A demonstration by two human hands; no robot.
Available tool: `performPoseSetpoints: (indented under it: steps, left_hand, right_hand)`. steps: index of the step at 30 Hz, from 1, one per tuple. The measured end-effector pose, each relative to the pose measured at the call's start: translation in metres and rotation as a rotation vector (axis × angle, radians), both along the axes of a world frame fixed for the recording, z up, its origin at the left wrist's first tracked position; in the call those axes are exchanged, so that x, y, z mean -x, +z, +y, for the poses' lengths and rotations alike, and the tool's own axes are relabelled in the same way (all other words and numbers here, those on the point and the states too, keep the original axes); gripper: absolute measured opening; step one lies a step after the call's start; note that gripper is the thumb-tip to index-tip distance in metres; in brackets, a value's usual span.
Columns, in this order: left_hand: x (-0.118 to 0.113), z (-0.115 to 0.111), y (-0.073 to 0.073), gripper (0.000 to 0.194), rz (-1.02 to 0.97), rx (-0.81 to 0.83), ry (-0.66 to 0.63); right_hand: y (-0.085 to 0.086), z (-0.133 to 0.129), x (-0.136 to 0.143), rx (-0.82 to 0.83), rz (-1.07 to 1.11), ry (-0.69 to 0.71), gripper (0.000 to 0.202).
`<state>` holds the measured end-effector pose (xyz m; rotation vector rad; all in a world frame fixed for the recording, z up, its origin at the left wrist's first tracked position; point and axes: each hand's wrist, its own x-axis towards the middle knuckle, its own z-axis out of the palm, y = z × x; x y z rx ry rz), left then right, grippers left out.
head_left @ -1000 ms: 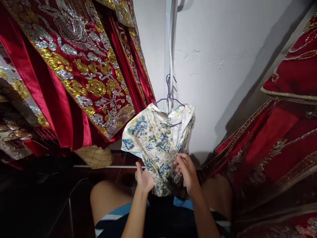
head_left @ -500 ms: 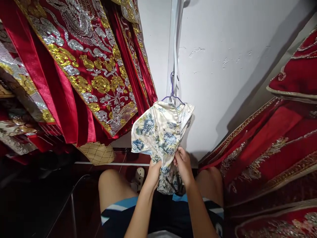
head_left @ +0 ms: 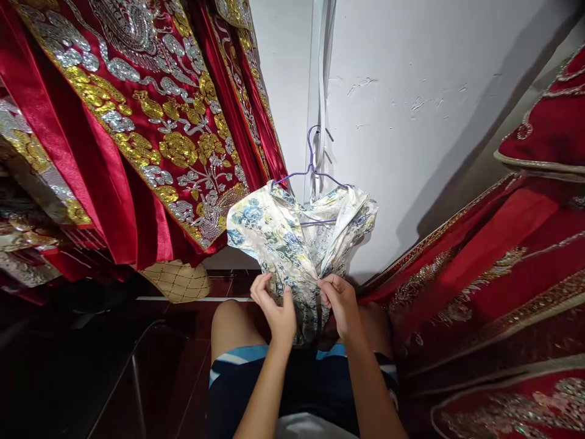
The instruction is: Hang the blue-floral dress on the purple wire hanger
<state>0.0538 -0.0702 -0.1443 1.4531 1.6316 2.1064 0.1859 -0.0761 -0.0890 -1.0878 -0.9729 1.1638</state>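
Observation:
A cream short-sleeved dress (head_left: 283, 238) with blue and green flowers hangs in front of me on a thin purple hanger (head_left: 311, 170). The hanger's bar shows through the V-shaped neckline. At the waist, where the front edges meet, my right hand (head_left: 338, 299) pinches the cloth between thumb and fingers. My left hand (head_left: 276, 308) is at the left side of the dress, thumb and fingers spread apart; whether it touches the cloth I cannot tell. Below the hands, the lower part of the dress falls in shadow between my knees.
Red skirts with gold and silver sequins (head_left: 178, 149) hang at the left. More red embroidered garments (head_left: 479, 268) crowd the right side. A white wall (head_left: 388, 110) with scuffs stands ahead, a pale strip running down it. A dark chair-like frame (head_left: 134, 360) is at lower left.
The dress has turned to face me, its shoulders and neckline spreading open on the hanger. My left hand has let go of the cloth and opened; the right still pinches it.

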Motion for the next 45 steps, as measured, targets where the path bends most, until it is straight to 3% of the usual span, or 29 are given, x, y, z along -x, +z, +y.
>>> performPoseSetpoints:
  steps: [2,6,10,12,15,19,21,24,27,32,35,38,40,42,45]
  left_hand:
    - [-0.013,-0.005,0.001,0.037,0.121,-0.028,-0.097]
    - [-0.026,-0.007,0.003,0.013,0.126,0.130,-0.510]
    - [-0.025,-0.002,0.010,0.010,0.088,0.202,-0.618]
    - [-0.023,-0.001,0.015,0.012,0.113,0.227,-0.651]
    - [-0.021,-0.001,0.019,0.015,0.131,0.266,-0.694]
    - [-0.013,-0.003,0.012,0.011,0.166,0.311,-0.697]
    - [-0.007,-0.003,0.005,0.010,0.194,0.346,-0.705]
    - [0.002,0.003,0.007,0.013,0.238,0.364,-0.756]
    - [0.010,0.020,0.042,0.016,0.266,0.286,-0.769]
    - [0.018,0.069,0.156,0.032,0.297,-0.119,-0.520]
    - [0.015,0.094,0.204,0.023,0.584,-0.153,-0.558]
    - [0.006,0.103,0.222,0.020,0.797,-0.155,-0.542]
    - [0.004,0.103,0.224,0.019,0.770,-0.182,-0.487]
    - [0.010,0.101,0.225,0.019,0.586,-0.219,-0.444]
    - [0.036,0.102,0.220,0.021,0.115,-0.216,-0.427]
  right_hand:
    - [-0.001,-0.002,0.004,0.007,0.001,0.022,0.029]
    - [-0.003,-0.009,0.008,0.007,-0.008,0.075,0.027]
    - [0.010,0.001,0.001,0.012,-0.041,0.062,0.030]
    - [0.029,0.020,-0.004,-0.008,0.018,0.012,0.035]
    - [0.074,0.062,-0.008,-0.085,0.125,-0.009,0.028]
    - [0.134,0.107,-0.005,-0.157,0.130,-0.011,0.021]
    - [0.149,0.114,-0.001,-0.191,0.116,-0.030,0.019]
    - [0.150,0.110,0.003,-0.250,0.066,0.020,0.017]
    - [0.139,0.100,0.004,-0.292,0.042,0.071,0.017]
    - [0.136,0.091,-0.003,-0.319,0.017,0.024,0.018]
    - [0.140,0.093,-0.007,-0.358,-0.003,0.022,0.019]
    - [0.131,0.101,-0.006,-0.379,0.008,-0.033,0.022]
    - [0.116,0.106,-0.002,-0.347,-0.012,-0.082,0.024]
    - [0.096,0.106,0.002,-0.288,-0.058,-0.094,0.026]
    - [0.063,0.095,0.005,-0.215,-0.070,-0.053,0.030]
